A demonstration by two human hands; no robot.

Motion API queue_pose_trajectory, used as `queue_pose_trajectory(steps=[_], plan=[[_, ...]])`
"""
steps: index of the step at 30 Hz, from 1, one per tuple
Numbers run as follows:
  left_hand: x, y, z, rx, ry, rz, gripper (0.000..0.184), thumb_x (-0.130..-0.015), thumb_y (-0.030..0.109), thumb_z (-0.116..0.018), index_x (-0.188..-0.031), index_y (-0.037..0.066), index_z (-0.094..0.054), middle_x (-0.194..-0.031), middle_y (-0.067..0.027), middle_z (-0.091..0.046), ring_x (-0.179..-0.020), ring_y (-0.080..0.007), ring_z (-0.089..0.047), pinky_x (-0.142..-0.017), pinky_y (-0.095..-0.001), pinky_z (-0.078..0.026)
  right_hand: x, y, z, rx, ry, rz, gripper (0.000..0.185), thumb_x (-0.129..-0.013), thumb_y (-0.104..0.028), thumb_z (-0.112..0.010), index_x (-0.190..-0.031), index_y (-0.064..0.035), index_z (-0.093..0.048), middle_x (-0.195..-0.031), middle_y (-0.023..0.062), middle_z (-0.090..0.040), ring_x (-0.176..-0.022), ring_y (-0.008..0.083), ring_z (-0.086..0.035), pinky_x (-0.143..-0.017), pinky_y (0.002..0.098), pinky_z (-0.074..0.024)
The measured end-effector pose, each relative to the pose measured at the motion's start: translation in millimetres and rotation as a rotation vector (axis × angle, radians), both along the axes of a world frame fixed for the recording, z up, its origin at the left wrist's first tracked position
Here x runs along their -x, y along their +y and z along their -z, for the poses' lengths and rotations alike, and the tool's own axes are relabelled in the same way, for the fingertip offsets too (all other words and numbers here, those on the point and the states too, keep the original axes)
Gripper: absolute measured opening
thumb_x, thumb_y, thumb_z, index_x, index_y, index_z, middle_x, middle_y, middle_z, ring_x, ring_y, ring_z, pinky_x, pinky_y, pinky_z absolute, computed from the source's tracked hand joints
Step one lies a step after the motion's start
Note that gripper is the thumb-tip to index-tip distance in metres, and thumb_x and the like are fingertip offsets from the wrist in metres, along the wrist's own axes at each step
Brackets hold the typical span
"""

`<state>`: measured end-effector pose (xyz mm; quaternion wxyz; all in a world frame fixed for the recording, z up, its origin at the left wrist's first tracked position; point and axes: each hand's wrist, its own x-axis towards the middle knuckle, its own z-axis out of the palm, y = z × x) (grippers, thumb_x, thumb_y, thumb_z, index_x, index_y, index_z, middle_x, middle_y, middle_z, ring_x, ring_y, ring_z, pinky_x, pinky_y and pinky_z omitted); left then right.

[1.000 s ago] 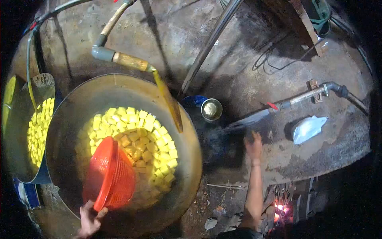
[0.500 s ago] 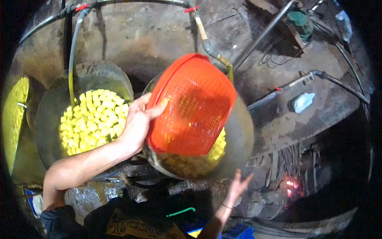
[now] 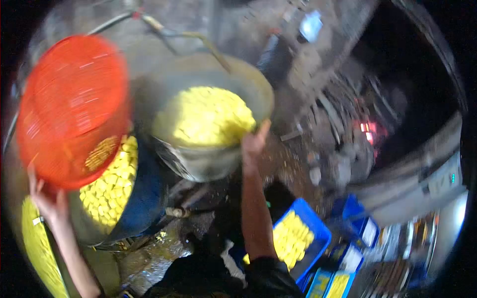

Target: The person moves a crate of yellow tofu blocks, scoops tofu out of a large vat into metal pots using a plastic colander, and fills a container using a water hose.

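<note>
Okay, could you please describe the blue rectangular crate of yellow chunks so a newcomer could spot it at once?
Start at the large round grey pan with the person's right hand at its rim. Below and to its right sits the blue rectangular crate of yellow chunks. It looks larger than the dark-blue box and light-blue tray beside it.

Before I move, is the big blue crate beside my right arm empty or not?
Not empty: yellow chunks lie in the crate; how deep, I cannot tell.
</note>
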<state>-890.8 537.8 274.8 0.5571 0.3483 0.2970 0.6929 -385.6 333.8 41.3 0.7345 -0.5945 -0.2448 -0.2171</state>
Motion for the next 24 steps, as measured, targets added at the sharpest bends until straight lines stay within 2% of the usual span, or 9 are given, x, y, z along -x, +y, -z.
queue_pose_trajectory(steps=[2, 7, 12, 13, 16, 17, 18, 21, 24], plan=[[45, -13, 8, -0.033, 0.084, -0.141, 0.039, -0.091, 0.017, -0.054, -0.128, 0.002, -0.053, -0.131, -0.0132, -0.053, -0.116, -0.0239, -0.053, -0.101, -0.0427, -0.041, -1, -1, 4, 0.209, -0.095, 0.319, 0.058, -0.086, -0.01, -0.049, -0.138, 0.0043, -0.03, -0.129, 0.0213, -0.046, -0.12, 0.0323, -0.045, -0.104, 0.0389, -0.035], [123, -80, 19, -0.052, 0.274, -0.405, 0.04, -0.091, 0.014, -0.05, -0.13, 0.003, -0.052, -0.134, -0.0145, -0.048, -0.118, -0.0261, -0.051, -0.103, -0.0439, -0.04, 98, -23, -19, 0.33, 0.397, 0.089, 0.065, -0.09, -0.024, -0.053, -0.139, 0.0085, -0.027, -0.136, 0.0329, -0.038, -0.124, 0.0449, -0.041, -0.105, 0.0456, -0.0323], [173, -133, 42, -0.034, 0.258, -0.386, 0.041, -0.091, 0.01, -0.047, -0.131, 0.004, -0.051, -0.138, -0.0159, -0.044, -0.12, -0.0283, -0.048, -0.104, -0.045, -0.039, 315, -159, -31, 0.468, 0.249, -1.051, 0.057, -0.086, -0.017, -0.059, -0.135, 0.0024, -0.038, -0.133, 0.0232, -0.048, -0.124, 0.0303, -0.048, -0.103, 0.0409, -0.0395], [184, -144, 50, -0.026, 0.256, -0.357, 0.041, -0.091, 0.01, -0.047, -0.132, 0.004, -0.05, -0.139, -0.0161, -0.043, -0.121, -0.0288, -0.048, -0.104, -0.0452, -0.039, 345, -197, -34, 0.808, 0.289, -1.197, 0.057, -0.085, -0.017, -0.061, -0.135, 0.0019, -0.039, -0.124, 0.021, -0.055, -0.112, 0.0275, -0.056, -0.094, 0.0375, -0.0458], [200, -180, 69, 0.002, 0.243, -0.286, 0.042, -0.091, 0.008, -0.045, -0.133, 0.005, -0.05, -0.141, -0.0168, -0.041, -0.122, -0.0298, -0.047, -0.104, -0.0458, -0.038, 446, -297, 3, 0.712, 0.237, -1.507, 0.056, -0.086, -0.028, -0.063, -0.129, 0.0019, -0.045, -0.091, 0.0102, -0.06, -0.083, 0.015, -0.057, -0.072, 0.0316, -0.0474], [202, -192, 72, 0.001, 0.222, -0.243, 0.043, -0.091, 0.007, -0.044, -0.133, 0.005, -0.049, -0.142, -0.0171, -0.04, -0.122, -0.0304, -0.046, -0.105, -0.0461, -0.038, 468, -335, 4, 0.59, 0.241, -1.65, 0.057, -0.091, -0.035, -0.058, -0.133, 0.0008, -0.045, -0.137, 0.0213, -0.045, -0.122, 0.029, -0.049, -0.102, 0.0395, -0.0395], [201, -203, 75, -0.003, 0.194, -0.202, 0.043, -0.091, 0.006, -0.043, -0.134, 0.005, -0.049, -0.143, -0.0175, -0.038, -0.123, -0.031, -0.045, -0.105, -0.0464, -0.038, 489, -370, -21, 0.724, 0.532, -1.775, 0.056, -0.095, -0.038, -0.052, -0.135, 0.0001, -0.044, -0.138, 0.0192, -0.045, -0.124, 0.0299, -0.047, -0.105, 0.0407, -0.0356], [172, -261, 70, -0.001, 0.126, -0.107, 0.044, -0.091, 0.005, -0.042, -0.134, 0.006, -0.049, -0.144, -0.018, -0.036, -0.124, -0.0319, -0.044, -0.106, -0.0468, -0.038, 559, -433, 24, 0.525, -0.071, -1.618, 0.052, -0.098, -0.037, -0.045, -0.136, -0.0005, -0.043, -0.14, 0.0169, -0.044, -0.127, 0.0285, -0.044, -0.107, 0.0392, -0.0316], [149, -315, 67, 0.044, 0.016, 0.075, 0.045, -0.095, 0.011, -0.036, -0.139, 0.011, -0.044, -0.151, -0.0136, -0.024, -0.135, -0.0309, -0.03, -0.113, -0.0505, -0.023, 571, -478, -7, 0.46, 0.351, -1.91, 0.044, -0.1, -0.035, -0.041, -0.126, -0.0005, -0.052, -0.124, 0.0156, -0.057, -0.115, 0.0226, -0.051, -0.1, 0.0369, -0.0371]])
